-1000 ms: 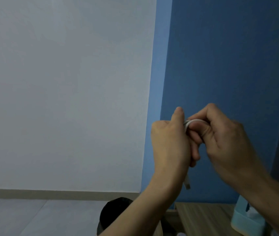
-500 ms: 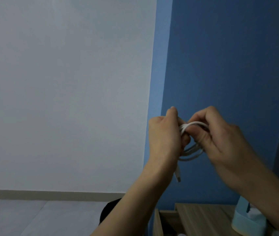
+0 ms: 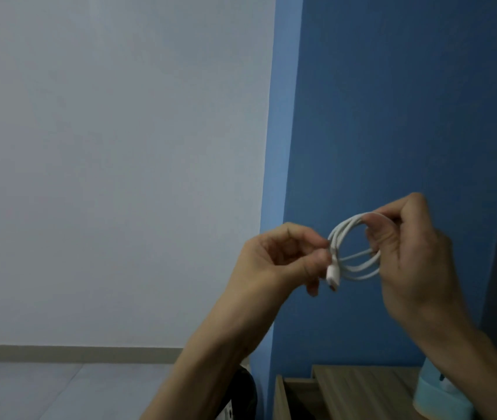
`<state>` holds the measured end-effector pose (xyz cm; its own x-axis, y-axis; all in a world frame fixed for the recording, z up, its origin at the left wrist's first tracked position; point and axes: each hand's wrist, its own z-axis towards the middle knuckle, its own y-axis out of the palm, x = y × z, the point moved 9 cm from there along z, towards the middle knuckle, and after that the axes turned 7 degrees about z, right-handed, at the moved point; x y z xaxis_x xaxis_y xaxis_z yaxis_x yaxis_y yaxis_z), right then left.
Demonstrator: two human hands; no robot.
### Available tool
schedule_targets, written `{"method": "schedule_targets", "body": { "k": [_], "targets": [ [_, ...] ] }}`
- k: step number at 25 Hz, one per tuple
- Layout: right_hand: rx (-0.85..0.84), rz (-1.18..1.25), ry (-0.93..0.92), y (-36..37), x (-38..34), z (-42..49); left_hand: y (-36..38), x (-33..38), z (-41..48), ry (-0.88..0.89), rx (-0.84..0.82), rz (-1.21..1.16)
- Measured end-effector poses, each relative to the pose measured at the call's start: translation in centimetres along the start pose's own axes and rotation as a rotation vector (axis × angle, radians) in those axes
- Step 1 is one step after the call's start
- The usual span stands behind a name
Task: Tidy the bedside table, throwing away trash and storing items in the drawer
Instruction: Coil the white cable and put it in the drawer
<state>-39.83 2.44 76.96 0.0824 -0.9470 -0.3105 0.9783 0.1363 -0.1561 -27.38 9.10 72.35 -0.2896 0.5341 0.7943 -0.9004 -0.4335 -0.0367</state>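
Note:
A white charging cable (image 3: pixel 351 249) is wound into a small coil and held up in front of the blue wall. My right hand (image 3: pixel 414 259) grips the coil's right side, with fingers through the loops. My left hand (image 3: pixel 280 259) pinches the cable end by its white plug (image 3: pixel 332 275), which hangs down at the coil's left side. The wooden bedside table (image 3: pixel 362 389) shows at the bottom right, its top partly visible, with the open drawer (image 3: pixel 280 395) edge to its left.
A light blue tissue box (image 3: pixel 435 398) stands on the table at the right, partly behind my right forearm. A black bin (image 3: pixel 245 389) sits on the floor left of the table, behind my left forearm. The white wall and grey floor fill the left.
My hands have drawn apart and lowered slightly. The coil, earlier hidden between them, now shows as open loops, and the plug end hangs from my left fingers.

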Motion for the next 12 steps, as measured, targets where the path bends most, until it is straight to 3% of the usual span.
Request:
{"method": "schedule_targets", "body": {
  "k": [5, 9, 12],
  "targets": [
    [-0.013, 0.067, 0.018, 0.4, -0.5, -0.7, 0.9, -0.5, 0.6, 0.081, 0.03, 0.138],
    [-0.093, 0.113, 0.028, 0.6, -0.7, -0.9, 0.2, 0.3, 0.3, 0.167, 0.203, 0.161],
    [-0.133, 0.079, 0.022, 0.3, -0.8, -1.0, 0.3, 1.0, -0.1, 0.204, 0.237, 0.298]
  ]
}}
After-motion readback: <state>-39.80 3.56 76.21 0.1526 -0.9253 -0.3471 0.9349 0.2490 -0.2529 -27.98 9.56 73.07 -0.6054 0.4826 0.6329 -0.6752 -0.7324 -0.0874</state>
